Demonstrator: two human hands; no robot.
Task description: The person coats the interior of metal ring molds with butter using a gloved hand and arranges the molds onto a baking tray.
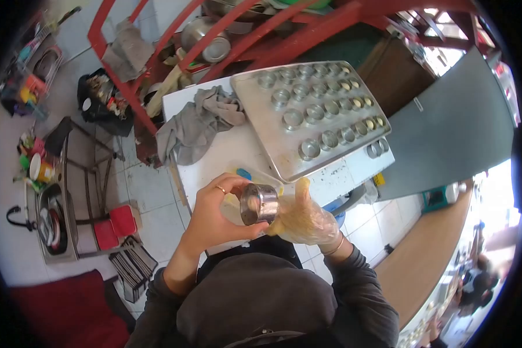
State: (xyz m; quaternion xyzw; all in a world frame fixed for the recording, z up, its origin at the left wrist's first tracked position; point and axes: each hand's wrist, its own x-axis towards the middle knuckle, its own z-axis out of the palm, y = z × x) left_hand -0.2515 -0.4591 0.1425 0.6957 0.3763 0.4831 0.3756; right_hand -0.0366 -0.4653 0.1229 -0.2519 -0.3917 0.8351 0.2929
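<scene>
My left hand (214, 211) is bare, with a ring on one finger, and its thumb and fingers close round a short metal ring mould (259, 204). The mould is tilted on its side in front of my chest. My right hand (304, 220) wears a clear plastic glove smeared with something yellowish. Its thumb points up, apart from the other fingers, which reach the right side of the mould; their tips are partly hidden. Beyond my hands, a metal baking tray (267, 153) bears rows of similar ring moulds, several at the right with pale filling.
The tray rests on a white table (217, 156) with a crumpled grey cloth (200, 124). Two loose ring moulds (377, 148) stand by the table's right end. Red railings (267, 49) run behind. A sink (57, 223) is at the left, a grey panel (446, 133) at the right.
</scene>
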